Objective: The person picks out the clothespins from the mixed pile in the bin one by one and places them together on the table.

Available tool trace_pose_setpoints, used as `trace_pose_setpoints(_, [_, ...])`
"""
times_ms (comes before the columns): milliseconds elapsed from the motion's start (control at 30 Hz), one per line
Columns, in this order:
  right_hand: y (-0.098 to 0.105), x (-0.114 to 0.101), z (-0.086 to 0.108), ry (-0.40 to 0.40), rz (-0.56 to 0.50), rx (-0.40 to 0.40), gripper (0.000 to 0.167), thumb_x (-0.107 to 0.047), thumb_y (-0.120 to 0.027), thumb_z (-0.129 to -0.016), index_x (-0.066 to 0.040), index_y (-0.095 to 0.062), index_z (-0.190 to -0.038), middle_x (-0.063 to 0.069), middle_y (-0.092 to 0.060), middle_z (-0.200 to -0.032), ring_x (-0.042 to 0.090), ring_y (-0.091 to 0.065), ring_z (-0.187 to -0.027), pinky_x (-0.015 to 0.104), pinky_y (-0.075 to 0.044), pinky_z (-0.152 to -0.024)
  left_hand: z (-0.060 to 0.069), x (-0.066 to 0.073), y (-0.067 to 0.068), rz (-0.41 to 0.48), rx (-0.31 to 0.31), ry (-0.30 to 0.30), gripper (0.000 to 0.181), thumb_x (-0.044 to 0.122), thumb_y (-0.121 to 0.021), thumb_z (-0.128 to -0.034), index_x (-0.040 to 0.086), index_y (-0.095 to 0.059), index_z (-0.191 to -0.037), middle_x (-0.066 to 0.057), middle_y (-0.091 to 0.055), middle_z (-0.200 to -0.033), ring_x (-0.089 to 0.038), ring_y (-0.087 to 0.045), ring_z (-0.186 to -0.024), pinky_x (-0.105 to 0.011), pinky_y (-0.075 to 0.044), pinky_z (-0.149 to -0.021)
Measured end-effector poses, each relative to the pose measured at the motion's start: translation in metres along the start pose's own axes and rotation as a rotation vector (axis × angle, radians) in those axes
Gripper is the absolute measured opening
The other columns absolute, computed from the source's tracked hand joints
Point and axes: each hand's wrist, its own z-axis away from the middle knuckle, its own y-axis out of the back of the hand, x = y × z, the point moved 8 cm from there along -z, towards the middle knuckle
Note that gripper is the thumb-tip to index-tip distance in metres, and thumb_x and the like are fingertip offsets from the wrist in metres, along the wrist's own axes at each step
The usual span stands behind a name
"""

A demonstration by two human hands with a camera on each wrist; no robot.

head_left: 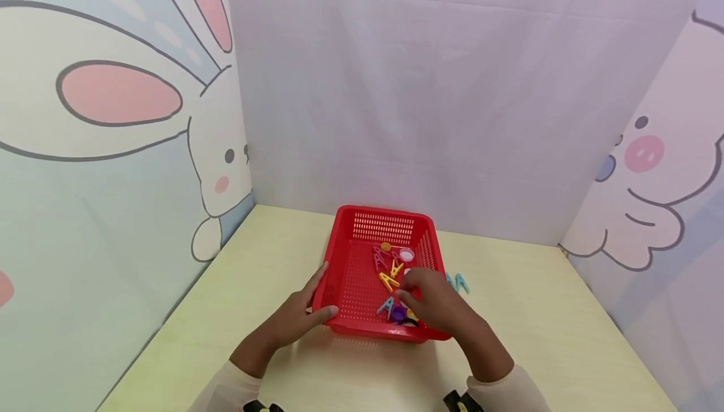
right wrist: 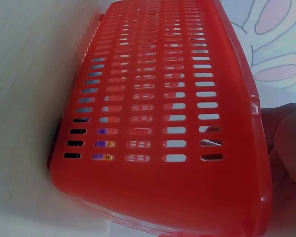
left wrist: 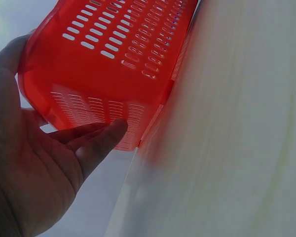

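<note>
A red plastic basket (head_left: 353, 261) with slotted walls stands on the table. My left hand (head_left: 294, 318) grips its near-left corner, thumb over the rim; in the left wrist view, the fingers of the left hand (left wrist: 44, 158) lie against the outside. Over the basket's right side hangs my right hand (head_left: 432, 299), thumb and forefinger apart above the small things, nothing visible between them. Yellow clothespins (head_left: 388, 281), pink clothespins (head_left: 379, 258) and a light-blue clothespin (head_left: 386, 305) lie inside. A purple cap (head_left: 398, 313), a white cap (head_left: 406, 254) and a yellow-brown cap (head_left: 386, 247) are among them.
Two light-blue clothespins (head_left: 462, 283) lie on the pale yellow table (head_left: 526, 311), just outside the basket's right wall. A white cloth (head_left: 407, 98) hangs behind. Walls with cartoon animals (head_left: 130, 92) stand at both sides.
</note>
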Motion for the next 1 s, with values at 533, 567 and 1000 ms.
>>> trace_pose_setpoints(533, [-0.040,0.004,-0.001,-0.153,-0.124,-0.294,0.060,-0.060,-0.046,-0.112,-0.010,-0.073,-0.091,0.005,-0.071,-0.088,0.016,-0.063,-0.085,0.041,-0.054,-0.082,0.000,0.003,0.000,0.001,0.001,0.017,0.110,0.042,-0.083,-0.0930,0.022,-0.013,-0.177,-0.019,-0.059,-0.153,-0.033,-0.063,-0.134,-0.038,-0.068,-0.092])
trace_pose_setpoints(567, [-0.041,0.004,-0.001,-0.155,-0.127,-0.302,0.062,-0.061,-0.044,-0.112,-0.011,-0.074,-0.092,0.004,-0.071,-0.088,0.016,-0.063,-0.086,0.042,-0.055,-0.084,0.000,0.003,0.000,0.001,0.002,0.019,0.110,0.042,-0.083,-0.0929,0.022,-0.014,-0.177,-0.019,-0.059,-0.153,-0.033,-0.064,-0.134,-0.039,-0.068,-0.092])
trace_pose_setpoints(1000, [-0.055,0.016,-0.002,-0.232,-0.109,-0.345,0.069,-0.071,-0.033,-0.110,-0.015,-0.073,-0.110,0.002,-0.062,-0.091,0.018,-0.061,-0.092,0.048,-0.051,-0.089,0.000,0.000,0.000,-0.006,-0.001,0.005,0.110,0.042,-0.083,-0.0931,0.022,-0.014,-0.176,-0.018,-0.059,-0.152,-0.032,-0.064,-0.133,-0.037,-0.068,-0.090])
